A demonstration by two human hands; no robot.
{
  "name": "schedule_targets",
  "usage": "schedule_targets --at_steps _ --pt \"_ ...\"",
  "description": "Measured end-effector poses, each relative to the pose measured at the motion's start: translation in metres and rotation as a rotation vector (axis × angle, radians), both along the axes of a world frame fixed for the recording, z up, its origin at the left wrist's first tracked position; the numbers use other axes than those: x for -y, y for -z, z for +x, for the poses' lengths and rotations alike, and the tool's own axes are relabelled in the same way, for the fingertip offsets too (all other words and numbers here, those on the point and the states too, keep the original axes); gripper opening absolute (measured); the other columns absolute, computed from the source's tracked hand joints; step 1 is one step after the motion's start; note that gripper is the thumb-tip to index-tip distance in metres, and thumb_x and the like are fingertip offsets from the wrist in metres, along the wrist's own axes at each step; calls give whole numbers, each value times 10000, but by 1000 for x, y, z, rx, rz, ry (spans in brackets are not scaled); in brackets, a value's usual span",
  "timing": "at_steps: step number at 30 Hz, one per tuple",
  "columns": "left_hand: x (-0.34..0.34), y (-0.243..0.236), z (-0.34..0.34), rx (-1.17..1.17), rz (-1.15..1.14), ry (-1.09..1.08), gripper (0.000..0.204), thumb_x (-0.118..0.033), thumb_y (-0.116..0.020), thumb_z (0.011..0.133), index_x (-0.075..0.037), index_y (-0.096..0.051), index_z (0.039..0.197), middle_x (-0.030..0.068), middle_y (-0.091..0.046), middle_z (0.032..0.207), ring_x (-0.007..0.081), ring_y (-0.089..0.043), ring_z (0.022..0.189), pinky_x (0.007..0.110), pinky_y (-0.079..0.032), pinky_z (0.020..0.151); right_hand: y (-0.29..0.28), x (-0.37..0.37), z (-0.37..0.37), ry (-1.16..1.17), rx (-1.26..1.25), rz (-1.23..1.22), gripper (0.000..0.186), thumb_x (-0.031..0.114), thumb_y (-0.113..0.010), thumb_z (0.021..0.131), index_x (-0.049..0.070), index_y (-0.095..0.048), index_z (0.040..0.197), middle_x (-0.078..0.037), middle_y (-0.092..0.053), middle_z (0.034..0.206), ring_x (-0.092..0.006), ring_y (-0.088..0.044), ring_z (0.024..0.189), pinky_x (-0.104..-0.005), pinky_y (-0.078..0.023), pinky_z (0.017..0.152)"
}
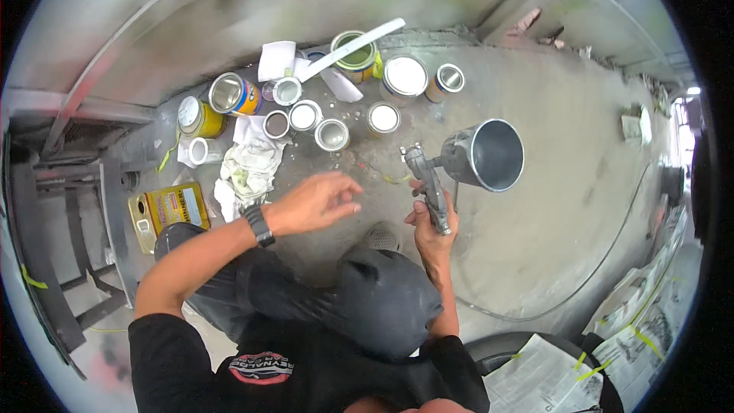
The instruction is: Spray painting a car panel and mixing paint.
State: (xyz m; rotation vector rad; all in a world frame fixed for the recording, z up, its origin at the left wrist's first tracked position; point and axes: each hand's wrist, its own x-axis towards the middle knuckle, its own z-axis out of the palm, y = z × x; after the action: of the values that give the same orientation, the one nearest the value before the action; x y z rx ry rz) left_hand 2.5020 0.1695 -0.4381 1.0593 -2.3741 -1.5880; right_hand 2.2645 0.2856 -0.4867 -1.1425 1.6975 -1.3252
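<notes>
My right hand (pixel 439 232) is wrapped round the handle of a grey spray gun (pixel 429 180), held up in front of my knee. Joined to the gun's side is a dark grey metal cup (pixel 483 154); it has no lid and its mouth faces up. My left hand (pixel 321 200) hovers over the floor left of the gun, fingers loosely bent and apart, with nothing in it. Nearest beyond that hand stand a small round can (pixel 332 135), a white-topped can (pixel 384 118) and a crumpled white rag (pixel 254 159).
Several paint cans stand along the wall, among them a blue-and-orange can (pixel 235 95). A long white strip (pixel 352 49) lies across the cans. A yellow rectangular tin (pixel 170 216) lies by my left knee. On the right, a thin hose (pixel 567 302) curves over the floor near newspaper-covered parts (pixel 544 376).
</notes>
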Motion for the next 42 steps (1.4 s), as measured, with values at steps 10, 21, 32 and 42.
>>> schedule_targets --at_steps 10,21,32,42 --pt "-64 -15 39 -142 40 -257 399 -289 -711 928 -14 -618 1203 138 -645 1032 261 -663 894 381 -527 763 -81 55 31 -195 257 52 233 145 -631 987 -20 -615 1150 -93 -707 977 -92 -586 569 -244 -485 503" --pt "-51 -100 214 105 -502 -771 406 -245 -739 883 -67 -650 1237 121 -670 1066 246 -641 838 362 -522 764 -96 66 41 -383 38 74 526 405 -597 1004 -20 -566 1313 -123 -690 999 -106 -579 521 -228 -401 438" --pt "18 -6 328 286 -689 -926 443 -269 -759 844 14 -643 1164 215 -658 1110 341 -652 1005 429 -523 874 -62 74 57 -631 -200 1 312 231 -639 945 -38 -673 1100 -93 -718 889 -108 -608 537 -260 -488 498" --pt "61 -15 177 -100 -48 -270 280 -194 -681 956 -30 -664 1182 43 -691 972 109 -620 868 290 -510 795 -46 62 77 -634 -556 -211 395 118 -872 722 17 -695 1060 -167 -704 865 -343 -702 744 -402 -531 642"
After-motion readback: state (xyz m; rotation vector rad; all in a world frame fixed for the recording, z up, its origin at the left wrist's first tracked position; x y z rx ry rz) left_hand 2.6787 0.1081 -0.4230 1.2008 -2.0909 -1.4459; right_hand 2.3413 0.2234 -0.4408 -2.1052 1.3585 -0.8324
